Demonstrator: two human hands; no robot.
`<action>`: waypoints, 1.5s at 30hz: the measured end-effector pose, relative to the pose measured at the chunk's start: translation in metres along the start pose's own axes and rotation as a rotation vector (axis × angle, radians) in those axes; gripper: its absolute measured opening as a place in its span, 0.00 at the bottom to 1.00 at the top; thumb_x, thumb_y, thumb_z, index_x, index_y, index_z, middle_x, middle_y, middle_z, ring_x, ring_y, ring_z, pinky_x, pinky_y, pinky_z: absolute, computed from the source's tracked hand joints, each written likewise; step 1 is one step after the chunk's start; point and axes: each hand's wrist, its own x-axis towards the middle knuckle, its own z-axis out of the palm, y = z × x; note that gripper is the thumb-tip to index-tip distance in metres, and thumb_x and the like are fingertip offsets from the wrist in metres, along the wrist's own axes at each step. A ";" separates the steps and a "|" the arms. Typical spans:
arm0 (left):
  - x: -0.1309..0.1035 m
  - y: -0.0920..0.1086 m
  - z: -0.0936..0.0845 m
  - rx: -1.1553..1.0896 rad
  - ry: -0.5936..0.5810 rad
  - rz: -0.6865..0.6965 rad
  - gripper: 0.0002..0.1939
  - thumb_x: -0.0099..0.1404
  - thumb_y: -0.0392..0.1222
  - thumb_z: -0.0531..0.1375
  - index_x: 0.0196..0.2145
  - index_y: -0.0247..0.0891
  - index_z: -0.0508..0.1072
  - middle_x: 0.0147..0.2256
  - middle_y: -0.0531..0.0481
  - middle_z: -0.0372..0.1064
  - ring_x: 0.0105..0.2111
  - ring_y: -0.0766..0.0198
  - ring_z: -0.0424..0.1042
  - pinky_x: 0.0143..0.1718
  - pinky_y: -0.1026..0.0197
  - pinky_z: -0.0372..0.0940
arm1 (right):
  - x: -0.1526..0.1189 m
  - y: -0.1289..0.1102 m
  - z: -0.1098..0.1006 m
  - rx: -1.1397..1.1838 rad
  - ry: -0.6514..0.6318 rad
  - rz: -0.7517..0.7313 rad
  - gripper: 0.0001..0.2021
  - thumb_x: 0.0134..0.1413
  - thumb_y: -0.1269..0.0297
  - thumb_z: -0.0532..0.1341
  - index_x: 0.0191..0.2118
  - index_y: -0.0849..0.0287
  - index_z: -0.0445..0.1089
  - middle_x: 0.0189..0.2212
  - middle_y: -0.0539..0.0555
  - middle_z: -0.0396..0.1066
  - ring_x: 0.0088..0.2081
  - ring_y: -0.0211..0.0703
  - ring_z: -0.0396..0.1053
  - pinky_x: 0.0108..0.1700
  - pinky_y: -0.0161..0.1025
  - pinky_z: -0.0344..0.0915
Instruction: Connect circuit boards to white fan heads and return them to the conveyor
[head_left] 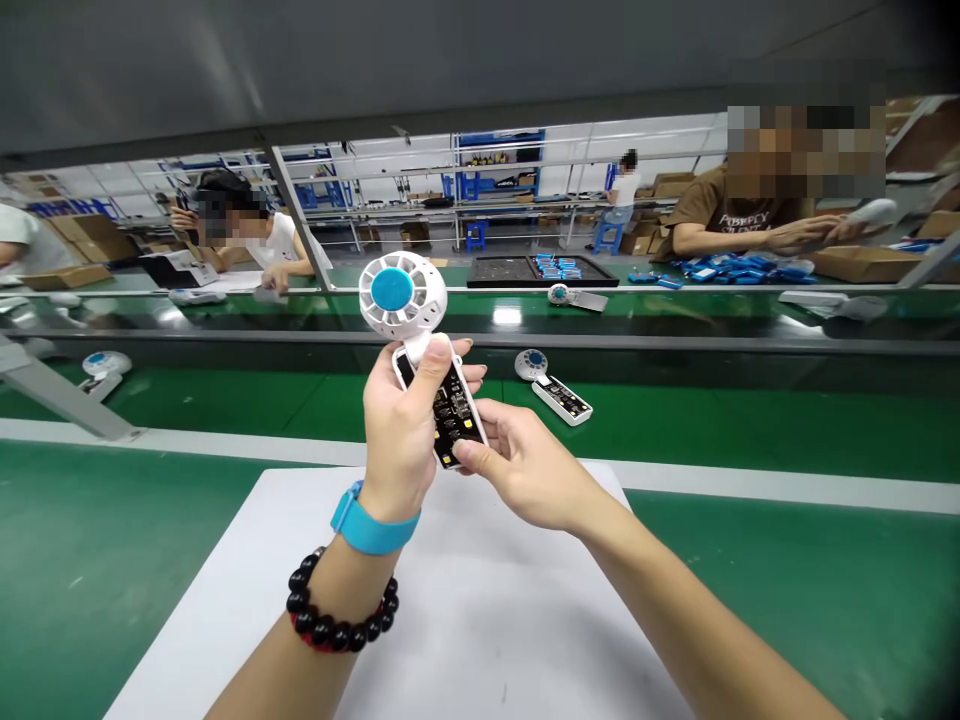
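Note:
A white handheld fan [403, 298] with a blue centre is held up above the white board, its round head at the top and its handle open to show a black circuit board [455, 415]. My left hand [401, 430] wraps round the upper handle, thumb on the neck below the fan head. At the handle's lower end, my right hand [525, 460] grips the edge, with its thumb on the circuit board's bottom corner. A blue band and a black bead bracelet are on my left wrist.
Beneath my hands lies a white board [480, 620]. Another open fan [561, 400] rests on the green line beyond, with more fans at the left and farther back. A black tray [502, 270] holds blue parts. Blue packs [742, 269] lie by a person at the right; another person sits at the left.

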 end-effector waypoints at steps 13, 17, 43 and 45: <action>0.000 -0.010 -0.001 0.000 0.032 -0.037 0.24 0.58 0.57 0.68 0.40 0.33 0.71 0.34 0.44 0.76 0.27 0.62 0.76 0.26 0.64 0.72 | 0.004 0.007 0.009 0.021 0.093 0.118 0.01 0.56 0.69 0.59 0.35 0.60 0.66 0.31 0.54 0.72 0.34 0.46 0.75 0.39 0.43 0.73; 0.002 -0.011 0.001 -0.016 0.035 -0.052 0.24 0.57 0.56 0.69 0.39 0.33 0.71 0.29 0.48 0.74 0.26 0.64 0.74 0.26 0.64 0.72 | 0.007 0.009 0.003 0.080 0.015 0.147 0.02 0.56 0.69 0.60 0.35 0.61 0.65 0.32 0.54 0.72 0.35 0.45 0.74 0.39 0.43 0.73; 0.012 -0.001 -0.005 -0.058 -0.200 -0.318 0.30 0.71 0.63 0.48 0.47 0.34 0.73 0.46 0.40 0.76 0.46 0.50 0.77 0.41 0.53 0.76 | 0.009 0.003 -0.002 0.254 0.039 0.167 0.10 0.54 0.66 0.66 0.40 0.63 0.67 0.32 0.51 0.71 0.30 0.36 0.75 0.35 0.34 0.75; 0.016 -0.002 -0.010 0.029 -0.258 -0.283 0.30 0.71 0.64 0.48 0.49 0.35 0.73 0.49 0.39 0.75 0.50 0.49 0.74 0.49 0.50 0.72 | 0.010 0.006 -0.007 0.305 0.023 0.168 0.12 0.53 0.64 0.68 0.40 0.63 0.67 0.31 0.51 0.72 0.29 0.36 0.75 0.34 0.33 0.75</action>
